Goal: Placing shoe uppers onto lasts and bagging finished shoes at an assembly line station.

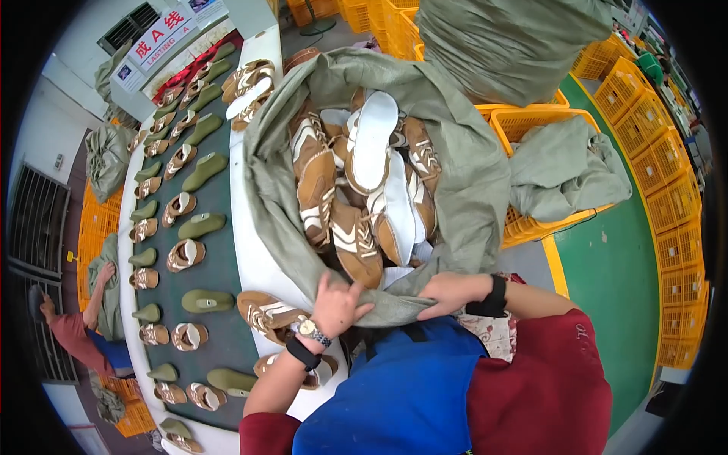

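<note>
In front of me a big grey-green cloth sack [474, 182] gapes wide, its rim folded outward. Brown sneakers [315, 174] with white stripes are piled inside, several of them turned so that a white sole [375, 129] faces up. My left hand [337, 305], with a watch on the wrist, grips the near rim of the sack at its left. Farther right, my right hand [450, 292] pinches the same rim, its fingertips partly hidden by the cloth. Beside my left wrist, a loose brown sneaker [267, 315] lies on the white table edge [254, 262].
Along the left runs a dark green conveyor [231, 280] bearing rows of brown uppers and green shoe lasts [205, 301]. Yellow crates [523, 227] stand on the right, one with a sack draped in it. A stuffed sack [508, 49] rises behind. Another person [80, 334] works across the conveyor.
</note>
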`<state>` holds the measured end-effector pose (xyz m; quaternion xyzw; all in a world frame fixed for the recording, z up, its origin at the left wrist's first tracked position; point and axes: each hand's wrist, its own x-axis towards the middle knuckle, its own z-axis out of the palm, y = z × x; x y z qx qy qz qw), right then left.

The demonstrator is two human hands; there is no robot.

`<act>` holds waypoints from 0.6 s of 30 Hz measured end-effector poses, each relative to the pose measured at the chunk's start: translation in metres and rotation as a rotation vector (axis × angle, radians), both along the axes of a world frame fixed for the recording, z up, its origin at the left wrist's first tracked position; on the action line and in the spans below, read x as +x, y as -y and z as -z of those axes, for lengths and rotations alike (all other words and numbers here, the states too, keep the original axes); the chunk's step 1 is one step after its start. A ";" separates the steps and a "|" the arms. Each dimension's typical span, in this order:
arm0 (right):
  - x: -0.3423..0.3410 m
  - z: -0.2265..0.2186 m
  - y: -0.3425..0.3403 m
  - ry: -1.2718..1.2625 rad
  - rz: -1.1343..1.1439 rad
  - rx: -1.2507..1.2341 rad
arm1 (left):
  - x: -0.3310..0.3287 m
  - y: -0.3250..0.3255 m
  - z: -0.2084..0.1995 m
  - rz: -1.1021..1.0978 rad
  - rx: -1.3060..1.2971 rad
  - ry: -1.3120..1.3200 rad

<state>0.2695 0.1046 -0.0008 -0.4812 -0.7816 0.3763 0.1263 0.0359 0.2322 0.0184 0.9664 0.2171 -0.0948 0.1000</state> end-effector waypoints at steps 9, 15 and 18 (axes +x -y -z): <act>0.005 0.030 -0.019 0.027 0.396 0.276 | -0.032 0.057 0.036 0.114 -0.113 -0.055; -0.015 0.072 -0.045 0.515 0.101 0.007 | -0.032 0.050 0.046 0.025 -0.204 -0.134; -0.013 0.046 -0.053 0.368 0.384 0.089 | -0.041 0.040 0.054 -0.179 -0.240 -0.188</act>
